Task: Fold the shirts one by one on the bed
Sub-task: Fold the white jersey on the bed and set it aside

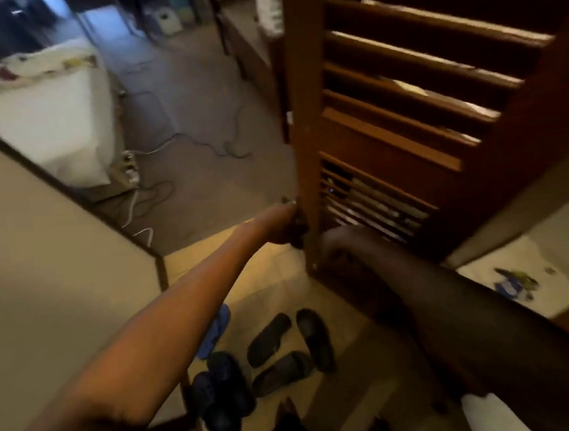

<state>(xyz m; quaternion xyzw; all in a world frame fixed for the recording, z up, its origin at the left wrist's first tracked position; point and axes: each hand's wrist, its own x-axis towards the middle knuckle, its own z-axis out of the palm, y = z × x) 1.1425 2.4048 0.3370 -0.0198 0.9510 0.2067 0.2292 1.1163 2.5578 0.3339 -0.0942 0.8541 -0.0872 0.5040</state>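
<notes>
Gripping the louvred door (pixel 301 110) at its edge, left hand (pixel 289 227) is curling its fingers round it. Right hand (pixel 335 241) is sitting in shadow, grip unreadable. Guessing the blurred cloth (pixel 40 70) lying at the bed's (pixel 62 124) far edge is the shirts. Expecting light, limp fabric, so I'm favouring pinching at the shoulder seams.

Single view, head-worn, wide-angle: looks forward and steeply down from my standing height. Nearest, close ahead: louvred door (pixel 301 110). Directly below: sandals (pixel 287 345) on tiled floor (pixel 281 277). Farther off, upper left: bed (pixel 43 109). Picture motion-blurred.
</notes>
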